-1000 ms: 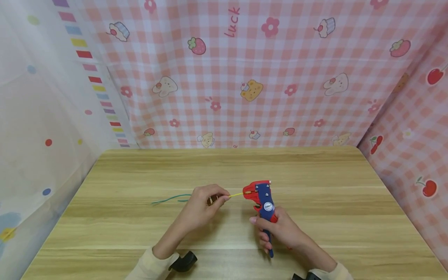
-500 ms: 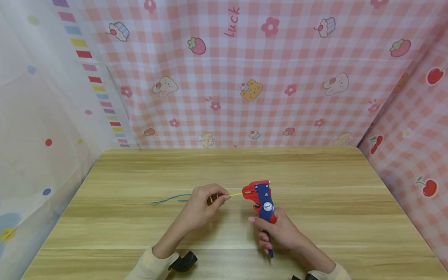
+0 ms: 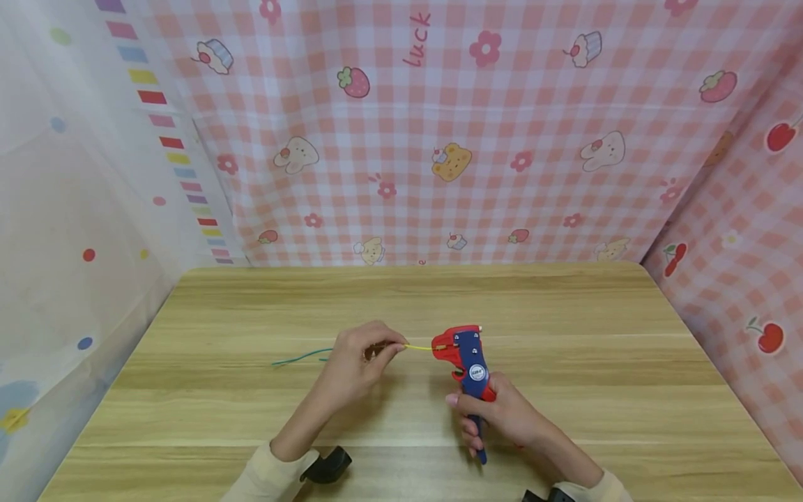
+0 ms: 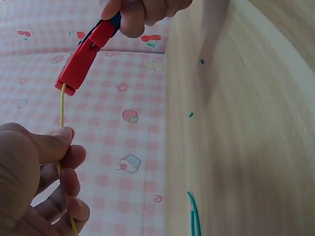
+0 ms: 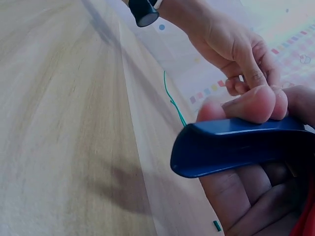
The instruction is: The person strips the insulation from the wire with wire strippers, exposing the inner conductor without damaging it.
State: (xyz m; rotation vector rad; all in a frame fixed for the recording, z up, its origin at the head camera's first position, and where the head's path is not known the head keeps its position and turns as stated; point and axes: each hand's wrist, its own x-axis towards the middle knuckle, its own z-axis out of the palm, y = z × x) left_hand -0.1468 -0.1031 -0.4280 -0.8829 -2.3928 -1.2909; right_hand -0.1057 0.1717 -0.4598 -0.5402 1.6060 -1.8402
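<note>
A thin yellow wire (image 3: 419, 346) runs nearly level between my two hands. My left hand (image 3: 360, 359) pinches it between thumb and forefinger. In the left wrist view the wire's tail passes down across the curled fingers (image 4: 70, 182). The far end of the wire enters the red nose of a red and blue wire stripper (image 3: 475, 359), which hides its tip. My right hand (image 3: 505, 411) grips the stripper by its blue handles, held above the table. The right wrist view shows one blue handle (image 5: 231, 145) close up, with fingers wrapped around it.
Green wires (image 4: 195, 216) lie on the wooden table (image 3: 564, 335), left of and partly behind my left hand. Small green bits (image 4: 191, 114) are scattered on the tabletop. A pink checked curtain (image 3: 401, 195) hangs along the table's back edge.
My left hand has shifted slightly left and back, and the yellow wire is now closer to level. The stripper has moved a little left with my right hand.
</note>
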